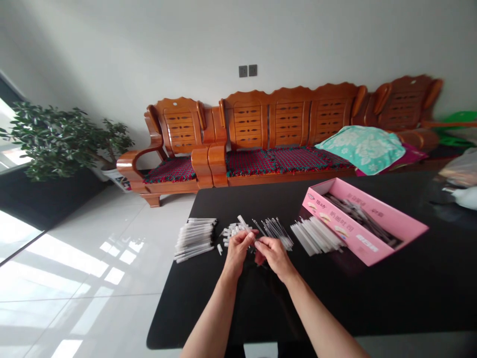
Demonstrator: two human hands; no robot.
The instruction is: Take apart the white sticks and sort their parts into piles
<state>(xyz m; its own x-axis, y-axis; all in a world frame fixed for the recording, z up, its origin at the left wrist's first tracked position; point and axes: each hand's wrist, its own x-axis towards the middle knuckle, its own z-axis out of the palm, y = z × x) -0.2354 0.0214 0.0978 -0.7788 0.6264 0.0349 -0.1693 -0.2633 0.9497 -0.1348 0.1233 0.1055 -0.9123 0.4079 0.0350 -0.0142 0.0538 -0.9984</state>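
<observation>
My left hand (237, 252) pinches a whitish pen barrel (243, 223), which slants up and away past its fingers. At the barrel's near end the fingertips of my right hand (275, 254) are closed and meet the left ones; what they pinch is too small to make out. Just beyond the hands lies a heap of white pen caps (231, 230), with one loose cap (219, 249) to its left. Thin pen refills (278, 231) lie fanned out beyond my right hand. Further right are translucent empty barrels (316, 236). At the far left, capped pens (195, 239) are stacked in a row.
A pink box (367, 253) holding dark thin sticks stands at the right on the black table (261, 308). Plastic bags (462, 171) lie at the table's right end. Behind are a wooden sofa (290, 117), a turquoise pillow (365, 148) and a potted plant (70, 139).
</observation>
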